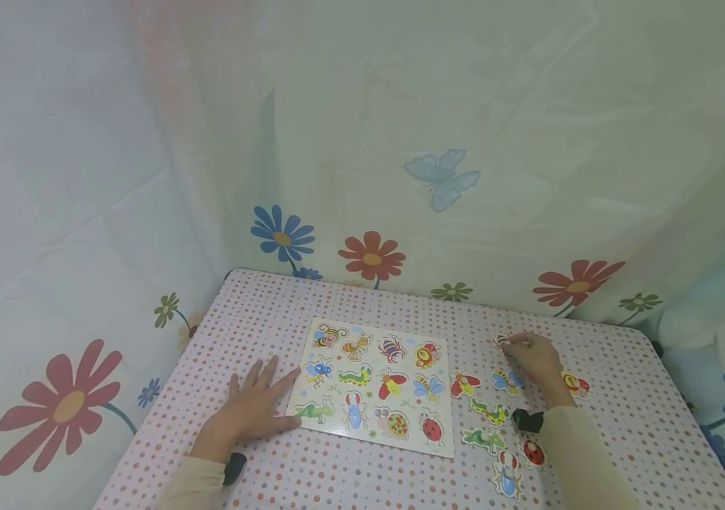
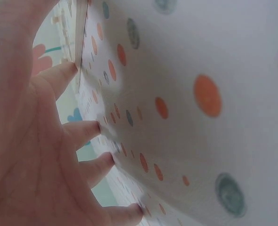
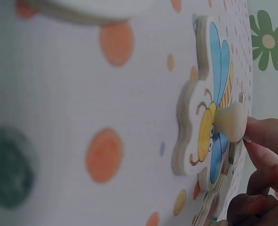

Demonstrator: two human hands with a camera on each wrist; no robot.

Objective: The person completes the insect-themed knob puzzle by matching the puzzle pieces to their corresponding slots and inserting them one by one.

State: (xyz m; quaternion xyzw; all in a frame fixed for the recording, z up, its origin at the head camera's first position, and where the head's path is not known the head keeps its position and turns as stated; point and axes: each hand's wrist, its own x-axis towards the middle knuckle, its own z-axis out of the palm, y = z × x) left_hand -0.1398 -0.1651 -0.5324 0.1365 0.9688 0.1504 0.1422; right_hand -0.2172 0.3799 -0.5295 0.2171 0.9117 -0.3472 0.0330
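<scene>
A wooden puzzle board (image 1: 368,428) with several printed insects lies flat on the table. My left hand (image 1: 254,404) is spread at its left side, with thumb and index finger at the board's edge and the other fingertips on the tablecloth, as the left wrist view shows. My right hand (image 1: 533,358) pinches a dark striped spider puzzle piece (image 1: 500,342) beyond the board's right side; the fingers hide part of it. Just nearer lies a blue-winged bee piece (image 1: 507,381), whose pale knob (image 3: 232,122) stands before my right fingers (image 3: 271,136) in the right wrist view.
Right of the board lie a red-winged fly piece (image 1: 465,384), a caterpillar piece (image 1: 490,411), a grasshopper piece (image 1: 483,439), a stag beetle piece (image 1: 507,476) and a ladybug piece (image 1: 534,453). A red-and-yellow piece (image 1: 575,384) is beyond my right wrist. Flowered curtains (image 1: 362,177) hang behind the dotted table.
</scene>
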